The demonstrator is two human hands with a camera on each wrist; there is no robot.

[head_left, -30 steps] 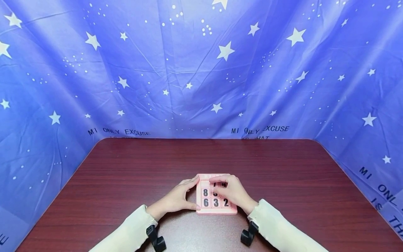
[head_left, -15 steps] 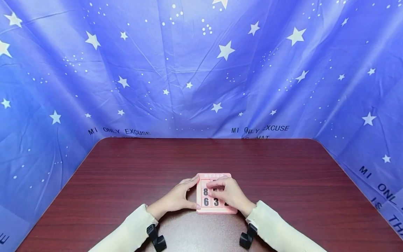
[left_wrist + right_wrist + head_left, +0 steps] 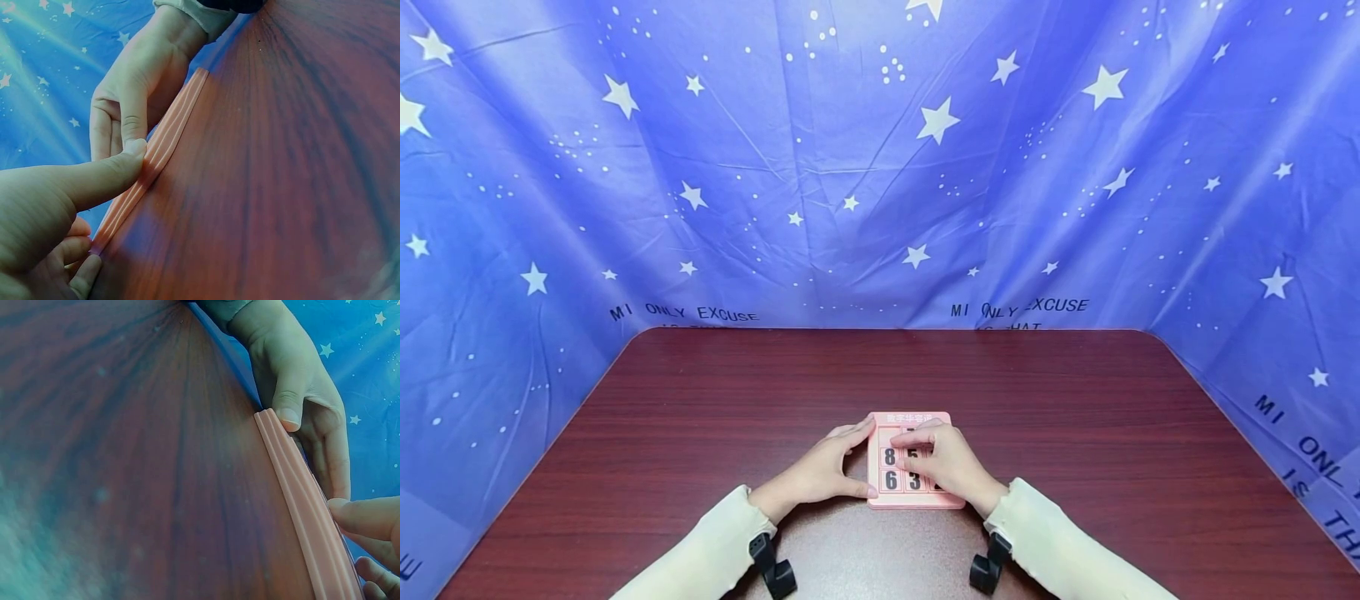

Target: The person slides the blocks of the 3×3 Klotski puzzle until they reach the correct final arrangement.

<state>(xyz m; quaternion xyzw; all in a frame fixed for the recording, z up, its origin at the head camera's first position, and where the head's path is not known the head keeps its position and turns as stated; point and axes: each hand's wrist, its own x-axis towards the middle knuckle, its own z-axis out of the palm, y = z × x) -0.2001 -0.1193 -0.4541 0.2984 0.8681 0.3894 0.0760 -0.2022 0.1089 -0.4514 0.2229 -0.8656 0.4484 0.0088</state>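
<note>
In the head view, a pink sliding number puzzle [image 3: 917, 502] lies flat on the table. Black numerals 8, 6 and 3 show, with 5 and 7 partly covered; the top-left cell shows no numeral. My left hand [image 3: 815, 475] grips the board's left side, thumb at the near corner and fingers at the far one. Above the tiles is my right hand [image 3: 957, 462], its thumb and index fingertips apart around the 8 tile [image 3: 889, 457]. In the right wrist view the thumb tip [image 3: 338, 505] reaches the puzzle's face. The right-column tiles are hidden beneath this hand.
A dark red wood-grain table [image 3: 737, 392] surrounds the puzzle. Behind it and along both sides hangs a blue curtain [image 3: 850, 125] with white stars. Black wrist devices sit near both cream sleeves [image 3: 707, 542].
My right hand has shifted slightly left and toward me, its fingertips reaching the left column and its palm covering the 2 more. The left hand and board stay put.
</note>
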